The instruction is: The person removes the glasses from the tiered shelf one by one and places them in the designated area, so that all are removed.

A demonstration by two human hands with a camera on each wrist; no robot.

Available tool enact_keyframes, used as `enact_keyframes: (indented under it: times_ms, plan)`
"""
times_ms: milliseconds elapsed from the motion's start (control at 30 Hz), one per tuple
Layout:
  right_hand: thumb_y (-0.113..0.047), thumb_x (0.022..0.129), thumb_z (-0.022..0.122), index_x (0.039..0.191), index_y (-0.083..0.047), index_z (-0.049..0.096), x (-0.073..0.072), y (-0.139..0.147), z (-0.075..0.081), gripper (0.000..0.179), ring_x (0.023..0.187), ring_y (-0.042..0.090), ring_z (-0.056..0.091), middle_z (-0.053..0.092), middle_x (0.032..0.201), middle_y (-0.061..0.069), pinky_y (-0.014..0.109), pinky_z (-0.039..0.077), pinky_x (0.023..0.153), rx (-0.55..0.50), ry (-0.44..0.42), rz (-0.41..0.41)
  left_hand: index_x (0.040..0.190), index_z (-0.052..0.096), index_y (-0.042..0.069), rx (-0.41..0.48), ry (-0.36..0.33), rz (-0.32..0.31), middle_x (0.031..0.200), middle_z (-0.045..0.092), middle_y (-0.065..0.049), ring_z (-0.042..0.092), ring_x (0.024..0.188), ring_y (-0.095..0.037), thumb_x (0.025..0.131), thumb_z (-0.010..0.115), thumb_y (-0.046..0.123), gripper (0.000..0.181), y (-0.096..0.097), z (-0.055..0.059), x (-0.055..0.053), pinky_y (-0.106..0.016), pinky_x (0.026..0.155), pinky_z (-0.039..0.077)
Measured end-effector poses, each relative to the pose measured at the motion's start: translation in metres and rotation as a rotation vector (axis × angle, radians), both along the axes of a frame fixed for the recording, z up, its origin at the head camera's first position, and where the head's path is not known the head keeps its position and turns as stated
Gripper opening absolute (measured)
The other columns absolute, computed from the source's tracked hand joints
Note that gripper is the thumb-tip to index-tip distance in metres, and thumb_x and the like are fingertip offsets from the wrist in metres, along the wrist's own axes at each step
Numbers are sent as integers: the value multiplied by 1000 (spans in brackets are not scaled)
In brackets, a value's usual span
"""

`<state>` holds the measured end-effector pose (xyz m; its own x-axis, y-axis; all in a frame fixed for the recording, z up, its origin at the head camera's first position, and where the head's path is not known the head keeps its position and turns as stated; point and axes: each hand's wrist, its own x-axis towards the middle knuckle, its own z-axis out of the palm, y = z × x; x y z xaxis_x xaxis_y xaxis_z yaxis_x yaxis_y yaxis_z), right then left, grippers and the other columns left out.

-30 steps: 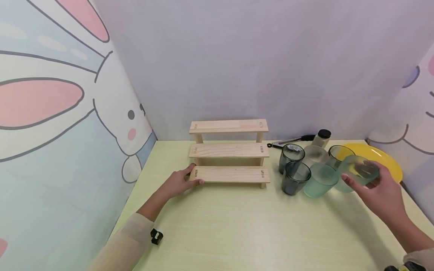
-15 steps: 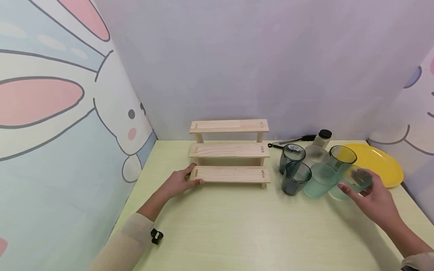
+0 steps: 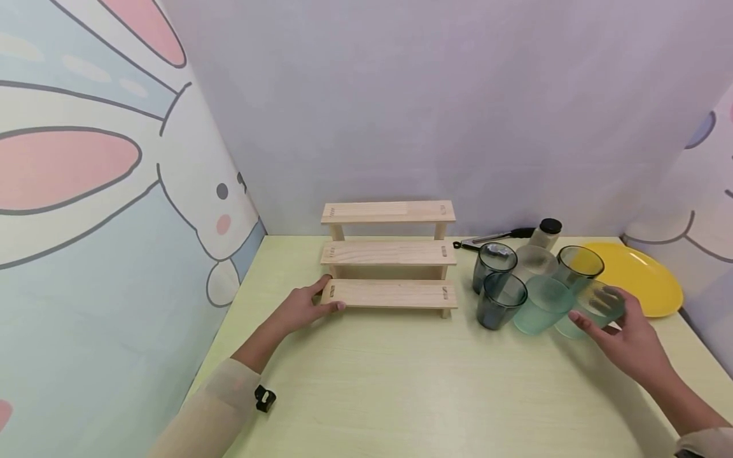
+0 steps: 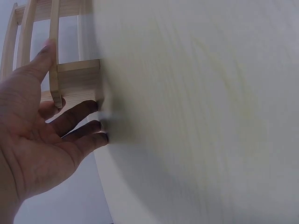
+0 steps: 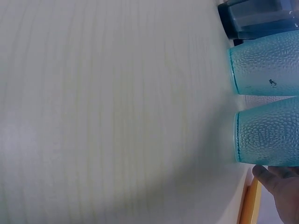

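Note:
In the head view, my left hand [image 3: 303,310] grips the left end of the lowest board of a three-step wooden shelf [image 3: 392,293]. Its thumb lies on the board, and the left wrist view shows the other fingers reaching round the end near the tabletop. At the right, my right hand [image 3: 632,343] holds a pale green, see-through glass [image 3: 598,305] from its right side, thumb in front. That glass stands upright on the table. A second green glass [image 3: 541,306] is just left of it; both show pebbled walls in the right wrist view.
Two dark grey glasses [image 3: 501,305], a frosted clear glass [image 3: 534,259] and a smoky glass [image 3: 579,262] stand close around. Behind them are a black-capped jar [image 3: 546,234] and a black-handled metal utensil [image 3: 497,238]. A yellow plate [image 3: 647,280] lies at the right.
My right hand has brought the green glass down and slightly left onto the table beside the other green one. The left hand stays on the shelf.

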<state>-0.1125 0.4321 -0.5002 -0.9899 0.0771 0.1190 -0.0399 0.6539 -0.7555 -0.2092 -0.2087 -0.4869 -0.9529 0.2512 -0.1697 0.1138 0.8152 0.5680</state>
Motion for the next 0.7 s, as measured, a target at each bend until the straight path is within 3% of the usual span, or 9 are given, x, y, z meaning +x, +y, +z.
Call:
enact_keyframes:
  times_ms: [200,300,367,400,433,500,567,600,700]
  plan:
    - [-24,107,77,172,4,3,-1,-1,-1,102,115,-27,39,40,152,35,-2,46,80,-37,-20,9,176,31,18,0,-6,1,168,49,-28,56,150,-44,98,73,71,103,-1,1,1,-60,113,52]
    - [-26,108,76,174,1,-4,0,0,1,107,143,4,51,35,155,39,-2,45,79,-43,-48,5,177,29,18,6,-9,-5,172,46,-26,53,153,-45,99,72,71,104,0,0,1,-61,116,50]
    - [-27,109,75,175,-4,-8,0,0,2,109,159,38,42,30,159,42,-3,43,80,-51,-68,6,178,25,15,10,-5,-19,173,43,-27,49,155,-47,100,70,70,105,0,1,1,-63,119,47]
    - [-28,109,74,176,-7,-10,1,0,3,109,161,49,33,26,162,43,-4,42,81,-55,-75,6,178,23,13,12,0,-27,174,42,-28,48,156,-47,101,69,70,107,0,1,0,-64,121,46]
    - [-28,110,73,177,-11,-11,2,-1,5,109,163,52,25,22,166,43,-4,41,83,-59,-78,6,178,20,11,11,7,-33,174,40,-30,46,157,-48,102,68,70,108,0,2,-1,-65,122,44]
    - [-28,111,70,178,-21,-12,4,-1,6,106,171,29,20,17,173,39,-5,38,88,-67,-66,13,178,16,7,10,27,-35,174,38,-33,43,159,-50,103,65,71,110,-1,4,-2,-66,124,40]
    - [-27,112,68,178,-31,-10,5,-2,8,102,165,2,19,13,182,25,-6,34,95,-60,-42,18,178,14,5,11,52,-19,174,34,-35,39,160,-53,104,63,71,110,-4,9,-4,-69,126,37]
    - [-27,113,67,178,-34,-9,6,-2,9,100,161,-6,19,12,185,17,-6,32,97,-52,-25,21,178,13,6,10,64,-5,175,32,-35,36,161,-54,105,61,72,110,-5,12,-5,-70,126,35]
    - [-24,114,64,177,-39,-8,7,-4,15,97,159,-15,15,7,188,-1,-7,25,100,-35,25,36,179,12,8,4,109,33,178,26,-34,27,164,-55,106,60,71,108,-10,23,-9,-74,127,31]
